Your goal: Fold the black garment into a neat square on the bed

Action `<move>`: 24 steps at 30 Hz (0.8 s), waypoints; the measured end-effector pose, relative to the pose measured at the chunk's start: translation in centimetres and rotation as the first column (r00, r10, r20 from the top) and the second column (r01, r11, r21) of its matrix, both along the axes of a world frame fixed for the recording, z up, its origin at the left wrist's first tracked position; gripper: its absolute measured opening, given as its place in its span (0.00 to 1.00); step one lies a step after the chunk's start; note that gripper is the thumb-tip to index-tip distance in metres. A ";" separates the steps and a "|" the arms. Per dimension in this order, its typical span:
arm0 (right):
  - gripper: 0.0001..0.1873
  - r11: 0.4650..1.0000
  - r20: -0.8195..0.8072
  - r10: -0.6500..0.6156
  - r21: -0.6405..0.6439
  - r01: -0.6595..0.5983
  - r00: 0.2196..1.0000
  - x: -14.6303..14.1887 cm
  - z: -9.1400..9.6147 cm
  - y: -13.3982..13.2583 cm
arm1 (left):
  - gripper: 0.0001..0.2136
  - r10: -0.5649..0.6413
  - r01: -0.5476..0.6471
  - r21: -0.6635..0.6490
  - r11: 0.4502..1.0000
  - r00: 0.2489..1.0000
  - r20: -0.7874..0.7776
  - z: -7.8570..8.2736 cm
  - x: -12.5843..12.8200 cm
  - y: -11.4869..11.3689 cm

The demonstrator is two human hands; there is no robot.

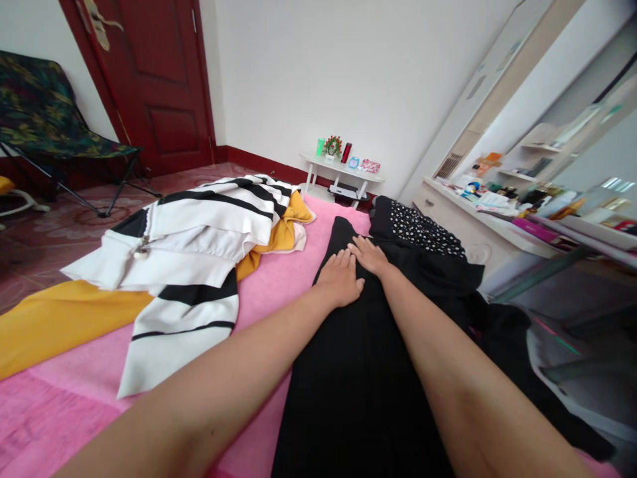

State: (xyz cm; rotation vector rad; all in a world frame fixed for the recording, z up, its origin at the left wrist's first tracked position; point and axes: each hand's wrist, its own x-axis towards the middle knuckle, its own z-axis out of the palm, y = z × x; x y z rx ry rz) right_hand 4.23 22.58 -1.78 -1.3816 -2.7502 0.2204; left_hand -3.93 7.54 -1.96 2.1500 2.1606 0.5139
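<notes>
A long black garment (pixel 358 372), whose kind I cannot make out, lies stretched out on a pink blanket (pixel 271 292). Flat on its far part rests my left hand (pixel 341 279), fingers extended and pointing away from me. My right hand (pixel 369 255) also lies flat on the black cloth, a little farther and to the right, its fingertips close to those of the left. Neither hand grips anything. To the left is a heap with a white and black striped garment (pixel 209 212) and yellow clothing (pixel 74 315). Black clothes with a dotted piece (pixel 423 229) lie on the right.
A small white table (pixel 343 166) with bottles and a flower ornament stands against the wall. At the right is a cluttered dressing table (pixel 492 222). A folding chair (pixel 54 126) and a dark red door (pixel 149 79) are at the left.
</notes>
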 end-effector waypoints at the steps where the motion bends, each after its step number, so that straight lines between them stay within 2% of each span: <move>1: 0.33 1.000 0.001 -0.010 -0.007 0.010 1.000 0.3 0.1 -0.4 | 0.33 -0.017 0.017 -0.010 1.000 1.000 -0.003 0.0 -0.1 0.0; 6: 0.31 0.999 0.001 -0.035 -0.021 0.035 0.999 2.4 0.4 -3.9 | 0.33 -0.092 0.090 -0.053 0.995 0.995 -0.037 -0.1 -0.6 -0.6; 11: 0.30 0.999 -0.013 -0.023 0.023 0.023 1.000 5.2 0.1 -8.3 | 0.32 -0.149 0.143 -0.095 0.985 0.987 -0.058 0.2 -0.9 -2.7; 14: 0.30 0.997 -0.032 0.048 0.054 -0.046 0.998 7.2 0.4 -11.6 | 0.30 -0.176 0.168 -0.097 0.981 0.981 -0.078 0.4 -1.1 -4.5; 17: 0.29 0.980 -0.065 0.200 0.030 -0.198 0.978 9.8 1.9 -16.1 | 0.29 -0.190 0.182 -0.086 0.980 0.978 -0.089 0.5 -1.4 -5.8; 21: 0.35 0.883 -0.124 0.462 -0.031 -0.469 0.878 13.0 5.3 -23.4 | 0.29 -0.189 0.184 -0.075 0.980 0.979 -0.075 0.5 -1.5 -6.4; 24: 0.40 0.750 -0.116 0.640 -0.117 -0.651 0.759 14.2 7.3 -28.1 | 0.29 -0.191 0.185 -0.079 0.980 0.978 -0.078 0.5 -1.6 -6.3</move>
